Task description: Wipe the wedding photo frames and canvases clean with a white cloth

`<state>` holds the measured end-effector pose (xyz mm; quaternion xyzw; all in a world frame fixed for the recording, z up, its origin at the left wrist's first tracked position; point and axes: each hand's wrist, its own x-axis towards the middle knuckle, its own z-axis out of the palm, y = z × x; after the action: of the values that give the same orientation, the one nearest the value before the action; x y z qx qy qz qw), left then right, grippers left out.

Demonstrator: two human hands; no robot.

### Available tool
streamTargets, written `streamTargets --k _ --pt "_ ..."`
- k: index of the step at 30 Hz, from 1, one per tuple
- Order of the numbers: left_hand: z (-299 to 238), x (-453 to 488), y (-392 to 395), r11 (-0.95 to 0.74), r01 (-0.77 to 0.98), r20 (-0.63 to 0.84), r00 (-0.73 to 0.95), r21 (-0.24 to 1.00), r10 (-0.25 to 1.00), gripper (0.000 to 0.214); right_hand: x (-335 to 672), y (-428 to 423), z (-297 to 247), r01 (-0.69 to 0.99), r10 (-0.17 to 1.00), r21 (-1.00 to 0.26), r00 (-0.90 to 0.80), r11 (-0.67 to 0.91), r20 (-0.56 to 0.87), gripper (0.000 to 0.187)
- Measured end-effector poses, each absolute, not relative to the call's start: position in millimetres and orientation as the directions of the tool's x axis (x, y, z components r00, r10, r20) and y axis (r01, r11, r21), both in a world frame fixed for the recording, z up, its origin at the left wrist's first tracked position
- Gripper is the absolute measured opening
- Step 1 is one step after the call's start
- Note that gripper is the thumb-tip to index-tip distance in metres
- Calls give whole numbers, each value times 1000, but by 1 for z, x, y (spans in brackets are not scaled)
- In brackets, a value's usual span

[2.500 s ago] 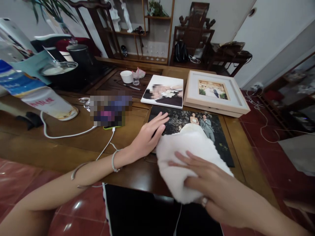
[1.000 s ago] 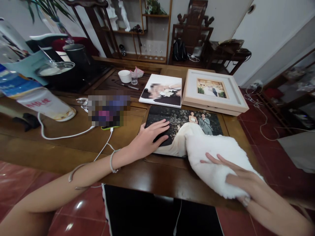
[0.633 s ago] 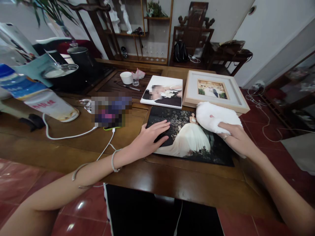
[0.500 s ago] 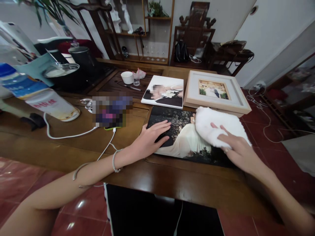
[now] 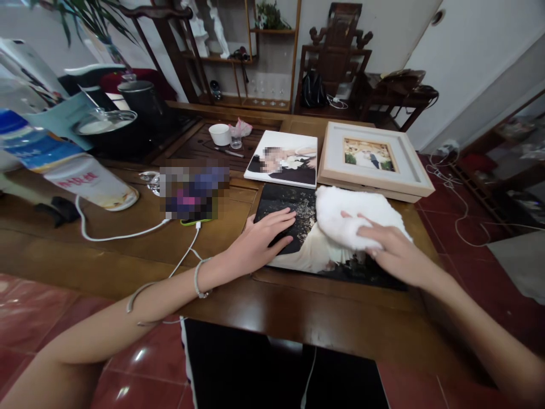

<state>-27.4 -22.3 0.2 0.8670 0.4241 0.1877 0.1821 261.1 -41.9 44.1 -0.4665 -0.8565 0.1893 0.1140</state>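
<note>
A dark photo panel (image 5: 293,204) showing a pale gown lies flat on the wooden table (image 5: 238,307). Across its left end rests my left hand (image 5: 264,238), fingers stretched out over the surface. My right hand (image 5: 383,250) grips a fluffy white cloth (image 5: 357,210), which lies over the panel's right part and hides much of the picture there. Just behind the panel are a smaller photo panel (image 5: 293,145) with a white edge and, to its right, a light wooden picture frame (image 5: 409,147) with a small photo inside.
Left on the table stand a bottle (image 5: 85,182) with a blue cap and a dark pot (image 5: 114,136). White cables (image 5: 128,236) run to a blurred-out item. A white cup (image 5: 220,134) sits on the tea tray (image 5: 191,150). Below the front edge is a black surface (image 5: 238,363).
My right hand has slid the white cloth to the left across the photo panel, covering more of its middle. My left hand has stayed in place.
</note>
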Motion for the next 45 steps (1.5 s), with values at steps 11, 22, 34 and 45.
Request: streamTargets --k 11,22,34,45 --pt "0 -26 -23 -570 682 164 566 459 808 39 242 -73 38 780 854 -411 -521 472 -6 28" --pt "-2 -26 -23 -595 697 176 579 400 796 40 229 -71 45 693 755 -405 -656 596 -10 37" --pt "-2 -26 -23 -597 693 192 574 404 796 41 203 -42 41 735 766 -247 -641 632 51 47" --pt "1 -26 -24 -580 709 153 572 401 806 41 218 -107 57 687 712 -400 -693 607 -110 40"
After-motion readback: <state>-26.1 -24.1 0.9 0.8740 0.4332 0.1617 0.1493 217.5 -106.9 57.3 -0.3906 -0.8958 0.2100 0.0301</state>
